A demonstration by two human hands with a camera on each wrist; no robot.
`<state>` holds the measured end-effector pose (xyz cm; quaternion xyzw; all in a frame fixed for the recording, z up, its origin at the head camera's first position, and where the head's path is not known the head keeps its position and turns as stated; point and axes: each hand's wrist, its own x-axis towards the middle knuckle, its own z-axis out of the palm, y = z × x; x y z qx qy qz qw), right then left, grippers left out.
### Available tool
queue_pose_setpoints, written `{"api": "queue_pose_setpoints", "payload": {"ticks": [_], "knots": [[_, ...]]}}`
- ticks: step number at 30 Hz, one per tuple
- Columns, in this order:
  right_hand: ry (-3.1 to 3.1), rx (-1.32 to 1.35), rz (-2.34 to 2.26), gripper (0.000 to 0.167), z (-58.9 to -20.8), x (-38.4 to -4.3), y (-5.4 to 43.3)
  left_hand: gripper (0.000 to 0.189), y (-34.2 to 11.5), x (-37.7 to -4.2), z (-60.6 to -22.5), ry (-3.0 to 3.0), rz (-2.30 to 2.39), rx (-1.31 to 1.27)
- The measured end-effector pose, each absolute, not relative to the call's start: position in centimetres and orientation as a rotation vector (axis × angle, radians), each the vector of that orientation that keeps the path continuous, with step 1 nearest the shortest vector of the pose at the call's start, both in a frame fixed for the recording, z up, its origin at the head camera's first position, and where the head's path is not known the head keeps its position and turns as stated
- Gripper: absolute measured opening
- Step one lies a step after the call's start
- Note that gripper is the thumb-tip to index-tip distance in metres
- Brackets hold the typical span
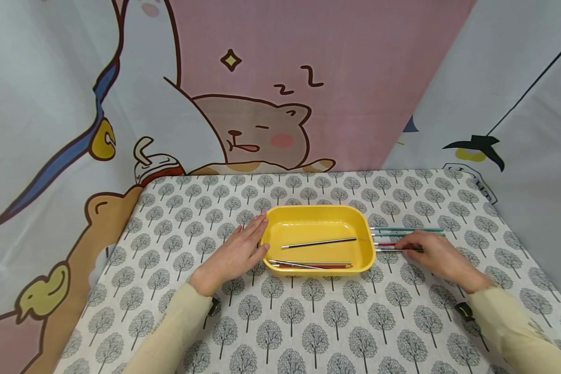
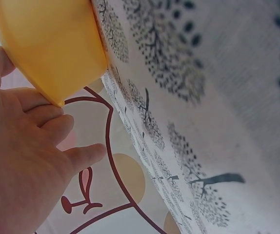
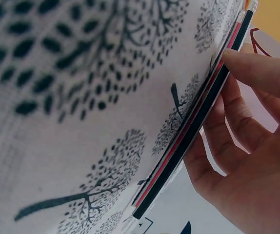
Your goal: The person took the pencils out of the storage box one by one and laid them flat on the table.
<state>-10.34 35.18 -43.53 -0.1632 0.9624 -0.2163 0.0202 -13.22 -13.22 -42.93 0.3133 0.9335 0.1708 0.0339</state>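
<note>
Yellow, bright and glossy, that's the tray (image 1: 308,227)! Inside it, a black pencil (image 1: 319,243) with a silvery end, and a dark red pencil (image 1: 332,266) below. To the tray's right come teal pencils (image 1: 409,229), then a crimson pencil (image 3: 234,33), then another black pencil (image 3: 193,122)! Under it all, the whitish cloth (image 1: 336,337) runs rows of dark grey trees. Cream sleeves (image 1: 168,327)! And behind, a pink-and-white backdrop (image 1: 355,119) carries a brown-outlined, greyish-tan bear (image 1: 262,127), pink-cheeked, beneath a yellow star (image 1: 231,60) edged in brown!
</note>
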Motion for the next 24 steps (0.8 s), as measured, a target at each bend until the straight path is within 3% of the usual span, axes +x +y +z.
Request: {"api": "queue_pose_setpoints", "payload": {"ticks": [24], "knots": [[2.964, -0.464, -0.65, 0.023, -43.96, -10.64, 34.72, 0.066, -13.23, -13.14, -42.74, 2.867, 0.535, 0.952]]}}
